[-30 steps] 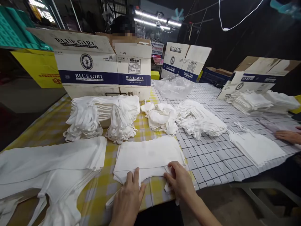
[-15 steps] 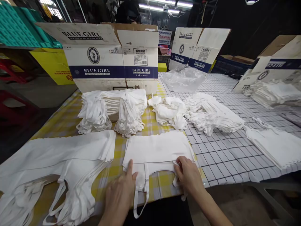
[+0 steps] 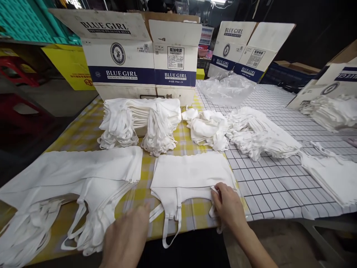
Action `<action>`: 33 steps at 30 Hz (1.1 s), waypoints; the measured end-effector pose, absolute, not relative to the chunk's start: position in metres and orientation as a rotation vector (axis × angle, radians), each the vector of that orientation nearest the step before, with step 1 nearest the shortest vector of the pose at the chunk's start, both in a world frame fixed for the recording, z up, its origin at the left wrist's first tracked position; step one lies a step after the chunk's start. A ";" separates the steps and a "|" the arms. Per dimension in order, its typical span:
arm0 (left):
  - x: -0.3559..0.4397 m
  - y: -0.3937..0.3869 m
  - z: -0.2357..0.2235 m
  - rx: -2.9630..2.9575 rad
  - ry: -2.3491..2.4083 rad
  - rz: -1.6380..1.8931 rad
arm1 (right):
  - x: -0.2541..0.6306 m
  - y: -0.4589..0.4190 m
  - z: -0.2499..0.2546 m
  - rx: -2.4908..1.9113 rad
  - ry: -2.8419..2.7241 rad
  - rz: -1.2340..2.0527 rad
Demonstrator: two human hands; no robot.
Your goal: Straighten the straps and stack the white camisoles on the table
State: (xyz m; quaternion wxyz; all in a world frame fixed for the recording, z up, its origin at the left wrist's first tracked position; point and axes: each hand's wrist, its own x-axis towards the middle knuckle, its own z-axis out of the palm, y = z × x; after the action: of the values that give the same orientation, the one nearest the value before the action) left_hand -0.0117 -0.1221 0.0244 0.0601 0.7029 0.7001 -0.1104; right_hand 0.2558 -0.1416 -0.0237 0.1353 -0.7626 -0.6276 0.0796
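A white strapped top [image 3: 189,171] lies flat at the table's front edge, folded band away from me. One of its straps hangs over the edge. My right hand [image 3: 228,203] is closed at its right side, fingers pinching the cloth near the right strap. My left hand [image 3: 129,230], smeared by motion, is left of the top, near a loose strap end; whether its fingers hold anything is unclear. Farther left lies a layered pile of similar white tops [image 3: 108,167], straps bunched toward me.
Behind stands a stack of folded white tops [image 3: 139,119] before an open carton [image 3: 122,59]. A crumpled white bundle [image 3: 208,128], another heap of tops [image 3: 262,132] and a clear plastic bag [image 3: 228,89] sit to the right. Flat white pieces [image 3: 331,173] lie far right.
My left hand has pulled off the top's left part, moving left and toward me. The right hand stays at the right strap. The whole view has shifted slightly.
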 end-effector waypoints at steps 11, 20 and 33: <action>-0.017 -0.070 -0.017 2.393 1.844 0.207 | 0.256 -0.145 -0.030 -2.199 -1.785 0.188; -0.010 -0.071 -0.013 2.728 1.683 -0.064 | 0.256 -0.144 -0.032 -2.193 -1.759 0.162; -0.086 -0.106 0.059 2.038 2.334 -0.164 | 0.258 -0.143 -0.032 -2.210 -1.729 0.191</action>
State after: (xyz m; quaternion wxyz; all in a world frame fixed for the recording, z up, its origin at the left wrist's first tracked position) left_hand -0.0864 -0.1065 0.0589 0.0193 0.6567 0.7521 -0.0527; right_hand 0.2580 -0.1435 -0.0316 0.1636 -0.7752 -0.6065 0.0670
